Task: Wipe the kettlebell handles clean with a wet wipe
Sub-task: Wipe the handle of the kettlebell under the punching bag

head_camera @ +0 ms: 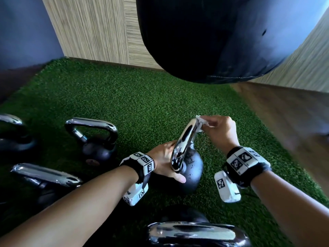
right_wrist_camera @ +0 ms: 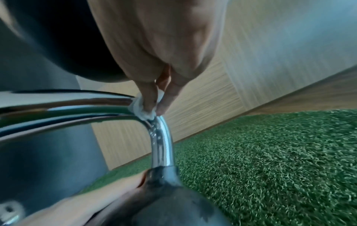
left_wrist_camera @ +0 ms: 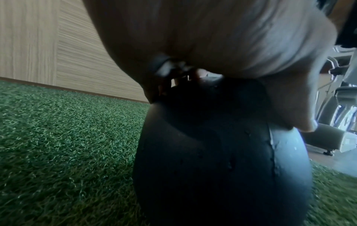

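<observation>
A black kettlebell (head_camera: 192, 168) with a chrome handle (head_camera: 185, 139) stands on green turf in front of me. My left hand (head_camera: 165, 157) lies against its body, the thumb (head_camera: 179, 177) stretched along the near side; in the left wrist view the dark ball (left_wrist_camera: 222, 160) fills the frame below my palm. My right hand (head_camera: 219, 131) pinches a crumpled white wet wipe (head_camera: 201, 122) against the far top corner of the handle. The right wrist view shows the wipe (right_wrist_camera: 141, 108) pressed on the chrome bend (right_wrist_camera: 161, 137) by my fingertips (right_wrist_camera: 148, 99).
Several other chrome-handled kettlebells stand around: one to the left (head_camera: 96, 139), another at the far left (head_camera: 14, 134), one at lower left (head_camera: 46, 177), one near my body (head_camera: 195, 234). A black punching bag (head_camera: 213, 36) hangs ahead. Turf (head_camera: 124, 97) meets wood-panel wall (head_camera: 92, 27) and brown floor (head_camera: 288, 111).
</observation>
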The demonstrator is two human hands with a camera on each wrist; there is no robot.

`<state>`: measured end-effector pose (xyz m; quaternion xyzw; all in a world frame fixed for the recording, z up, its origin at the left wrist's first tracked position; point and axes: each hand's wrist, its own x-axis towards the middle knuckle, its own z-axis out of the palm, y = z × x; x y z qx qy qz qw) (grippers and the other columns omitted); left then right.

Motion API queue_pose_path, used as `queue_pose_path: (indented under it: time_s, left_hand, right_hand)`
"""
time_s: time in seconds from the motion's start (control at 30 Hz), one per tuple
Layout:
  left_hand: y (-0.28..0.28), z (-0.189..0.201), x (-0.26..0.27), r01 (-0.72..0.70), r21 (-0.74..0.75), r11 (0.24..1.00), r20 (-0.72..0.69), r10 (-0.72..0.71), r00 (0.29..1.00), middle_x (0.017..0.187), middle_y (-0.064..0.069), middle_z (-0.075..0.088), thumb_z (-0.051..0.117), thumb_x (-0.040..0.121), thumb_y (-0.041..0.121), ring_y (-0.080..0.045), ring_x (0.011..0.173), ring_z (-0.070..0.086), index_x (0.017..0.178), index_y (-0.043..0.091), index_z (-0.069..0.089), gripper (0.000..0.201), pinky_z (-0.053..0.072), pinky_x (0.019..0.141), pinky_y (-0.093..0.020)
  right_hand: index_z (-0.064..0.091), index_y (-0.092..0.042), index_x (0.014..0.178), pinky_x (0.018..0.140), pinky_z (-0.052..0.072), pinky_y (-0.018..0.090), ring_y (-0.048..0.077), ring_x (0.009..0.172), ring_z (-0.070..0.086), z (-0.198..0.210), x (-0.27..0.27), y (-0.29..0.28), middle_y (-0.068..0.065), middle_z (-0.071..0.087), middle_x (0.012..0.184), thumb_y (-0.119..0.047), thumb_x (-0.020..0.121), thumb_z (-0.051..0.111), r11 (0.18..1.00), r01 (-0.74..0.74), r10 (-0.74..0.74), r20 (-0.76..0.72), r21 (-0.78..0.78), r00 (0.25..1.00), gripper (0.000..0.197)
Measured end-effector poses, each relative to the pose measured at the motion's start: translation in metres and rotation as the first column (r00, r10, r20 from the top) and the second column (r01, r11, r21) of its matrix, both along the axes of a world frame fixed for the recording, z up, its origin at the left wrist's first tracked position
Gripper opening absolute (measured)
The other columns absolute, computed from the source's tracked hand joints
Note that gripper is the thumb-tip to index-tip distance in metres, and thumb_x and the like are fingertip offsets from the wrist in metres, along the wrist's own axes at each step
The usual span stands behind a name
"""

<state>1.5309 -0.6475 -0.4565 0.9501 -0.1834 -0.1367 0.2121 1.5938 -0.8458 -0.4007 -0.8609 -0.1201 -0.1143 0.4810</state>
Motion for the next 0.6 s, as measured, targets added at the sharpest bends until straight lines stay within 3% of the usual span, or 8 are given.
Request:
queue_pose_path:
  time_s: [0.07,0.17,0.23,0.3,0.33,0.4,0.47,0.6]
  left_hand:
    - [-0.003,0.01,0.0,0.024,0.058,0.998,-0.006,-0.024,1.0,0.152,0.002,0.046,0.08,0.073,0.065,-0.018,0.129,0.05,0.152,0.026,0.037,0.098,0.042,0.109,-0.029]
    - [-0.007,0.02,0.001,0.056,0.12,0.991,-0.039,-0.052,0.998,0.156,0.0,0.043,0.08,0.079,0.058,-0.025,0.139,0.044,0.149,0.023,0.045,0.086,0.037,0.116,-0.037]
    - [-0.002,0.021,0.002,0.077,0.1,0.992,-0.059,-0.071,0.996,0.146,0.006,0.05,0.082,0.077,0.057,-0.021,0.133,0.049,0.143,0.03,0.051,0.078,0.039,0.115,-0.036]
    - [0.005,0.018,0.006,0.035,0.007,0.999,-0.083,-0.035,0.996,0.123,0.015,0.06,0.087,0.067,0.064,-0.017,0.118,0.058,0.113,0.054,0.059,0.055,0.046,0.113,-0.042]
    - [0.01,0.013,0.01,0.031,-0.038,0.999,-0.098,-0.035,0.995,0.116,0.017,0.061,0.086,0.061,0.071,-0.017,0.115,0.061,0.099,0.06,0.058,0.048,0.049,0.109,-0.044]
    - [0.013,0.0,0.023,-0.013,-0.104,0.995,-0.135,-0.002,0.991,0.11,0.024,0.062,0.084,0.051,0.081,-0.017,0.114,0.063,0.093,0.06,0.058,0.054,0.051,0.106,-0.042]
    - [0.013,0.001,0.027,-0.023,-0.153,0.988,-0.168,-0.003,0.986,0.098,0.034,0.061,0.083,0.054,0.081,-0.008,0.104,0.064,0.085,0.055,0.062,0.046,0.053,0.101,-0.039]
    - [0.008,0.01,0.029,-0.01,-0.123,0.992,-0.201,-0.015,0.979,0.089,0.032,0.06,0.078,0.058,0.082,-0.012,0.102,0.064,0.076,0.05,0.064,0.04,0.053,0.102,-0.043]
  right_hand:
    - [0.069,0.005,0.118,0.057,0.047,0.003,-0.003,0.067,0.064,0.014,0.0,-0.003,0.017,0.071,0.11,0.004,0.093,0.066,0.995,-0.062,0.062,-0.007,-0.081,0.998,0.025]
    - [0.075,-0.001,0.111,0.069,0.054,0.009,0.018,0.086,0.069,0.029,-0.008,-0.004,0.014,0.072,0.105,0.003,0.092,0.067,0.977,-0.079,0.105,0.121,-0.2,0.987,0.021]
    - [0.077,0.0,0.105,0.077,0.055,0.019,0.02,0.085,0.065,0.032,-0.024,0.001,0.015,0.072,0.1,0.007,0.089,0.068,0.964,-0.12,0.166,0.185,-0.238,0.969,0.02]
    - [0.078,0.003,0.1,0.076,0.051,0.012,0.01,0.08,0.061,0.035,-0.043,0.005,0.014,0.07,0.094,0.009,0.086,0.071,0.953,-0.178,0.228,0.194,-0.246,0.954,0.018]
    - [0.079,0.001,0.099,0.072,0.048,0.005,0.001,0.078,0.06,0.038,-0.052,0.007,0.009,0.07,0.091,0.007,0.084,0.074,0.942,-0.203,0.258,0.189,-0.267,0.947,0.017]
    - [0.08,-0.007,0.097,0.066,0.045,-0.001,-0.012,0.07,0.06,0.043,-0.061,0.009,-0.004,0.07,0.085,-0.002,0.08,0.081,0.921,-0.235,0.288,0.138,-0.309,0.948,0.018]
    - [0.08,-0.008,0.095,0.061,0.048,0.002,-0.007,0.063,0.063,0.048,-0.056,0.011,-0.012,0.069,0.079,-0.006,0.078,0.084,0.942,-0.228,0.251,0.067,-0.248,0.966,0.018]
    - [0.073,-0.011,0.087,0.066,0.061,0.027,0.017,0.072,0.071,0.047,-0.042,0.012,0.003,0.074,0.083,-0.009,0.075,0.086,0.984,-0.174,0.17,-0.084,-0.041,0.982,0.018]
